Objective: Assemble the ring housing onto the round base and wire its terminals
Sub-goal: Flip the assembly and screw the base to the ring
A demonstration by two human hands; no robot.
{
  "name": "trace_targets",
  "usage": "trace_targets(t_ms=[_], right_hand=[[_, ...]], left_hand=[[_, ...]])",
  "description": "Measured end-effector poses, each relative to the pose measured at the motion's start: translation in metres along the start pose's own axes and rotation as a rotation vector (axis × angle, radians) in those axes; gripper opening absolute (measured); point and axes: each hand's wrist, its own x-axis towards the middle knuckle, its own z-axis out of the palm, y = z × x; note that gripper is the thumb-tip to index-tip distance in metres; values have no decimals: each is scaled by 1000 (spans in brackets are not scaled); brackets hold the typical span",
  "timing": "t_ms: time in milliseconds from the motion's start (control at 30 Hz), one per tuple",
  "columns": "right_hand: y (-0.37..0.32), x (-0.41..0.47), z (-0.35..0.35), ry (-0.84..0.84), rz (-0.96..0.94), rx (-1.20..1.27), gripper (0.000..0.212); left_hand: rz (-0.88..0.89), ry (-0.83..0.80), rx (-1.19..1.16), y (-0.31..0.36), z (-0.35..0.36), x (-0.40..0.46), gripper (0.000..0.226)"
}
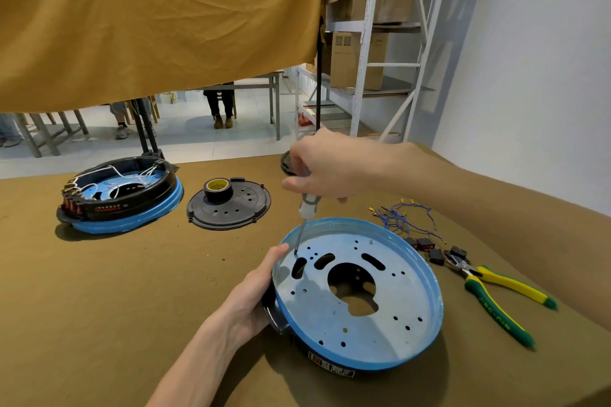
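A round blue-rimmed metal base [358, 327] with many holes and slots sits tilted on the table in front of me. My left hand [251, 297] grips its left rim, thumb over the edge. My right hand [325, 168] holds a screwdriver [305, 211] with a pale handle upright, its tip pressed at a hole near the base's upper-left edge. At the far left stands a second blue base with a black ring housing [122, 195] on it, with white wires and red switches. Loose blue wires with terminals [401, 216] lie at the right.
A black round cover [231, 208] carries a roll of black tape [217, 188]. Green-and-yellow pliers [489, 291] and small black switches [426, 246] lie right of the base. A yellow cloth hangs above; shelving with cartons stands behind the table's far edge.
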Motion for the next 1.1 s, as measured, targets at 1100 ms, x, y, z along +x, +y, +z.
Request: trace_targets(t_ms=[1100], right_hand=[[123, -127, 125, 306, 599, 1824, 39]], left_hand=[[134, 370, -49, 15, -10, -8, 48]])
